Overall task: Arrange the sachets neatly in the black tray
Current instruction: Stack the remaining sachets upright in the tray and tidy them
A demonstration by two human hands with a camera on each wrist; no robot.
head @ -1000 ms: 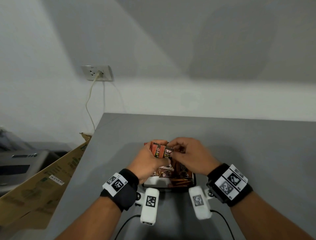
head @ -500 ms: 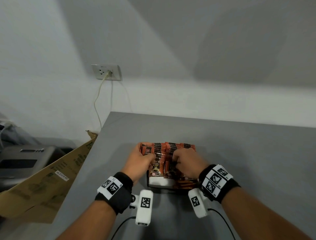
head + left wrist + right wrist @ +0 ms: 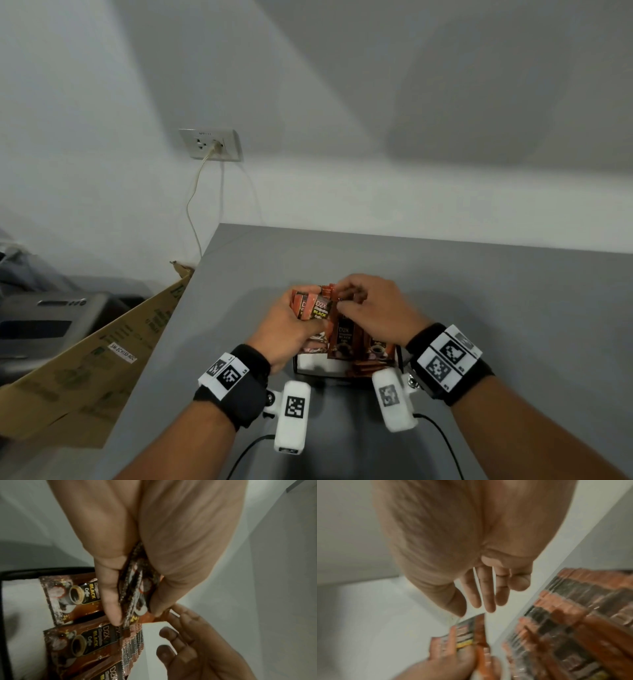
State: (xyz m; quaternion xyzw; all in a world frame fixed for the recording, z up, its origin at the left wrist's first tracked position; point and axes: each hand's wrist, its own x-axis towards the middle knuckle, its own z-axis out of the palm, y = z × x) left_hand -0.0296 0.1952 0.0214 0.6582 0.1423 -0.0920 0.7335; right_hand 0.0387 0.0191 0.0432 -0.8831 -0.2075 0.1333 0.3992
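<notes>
A black tray [image 3: 295, 364] with a white floor sits on the grey table [image 3: 479, 308], close in front of me. Brown and orange coffee sachets [image 3: 344, 342] lie in it in overlapping rows [image 3: 80, 642]. My left hand [image 3: 308, 313] pinches a small bunch of sachets [image 3: 317, 306] between thumb and fingers [image 3: 111, 601], lifted over the tray's left side. My right hand [image 3: 346, 301] hovers beside that bunch with its fingers [image 3: 486, 596] nearly straight and holding nothing. The right wrist view is blurred.
The table's left edge runs close to the tray, with a cardboard box [image 3: 102, 359] and a grey machine [image 3: 41, 325] below it. A wall socket [image 3: 210, 144] with a cable is on the wall behind. Bare tabletop lies beyond and right of the tray.
Half a second ago both hands pressed down on the rows in the tray. Now the left hand has lifted a bunch of sachets and the right hand has risen beside it.
</notes>
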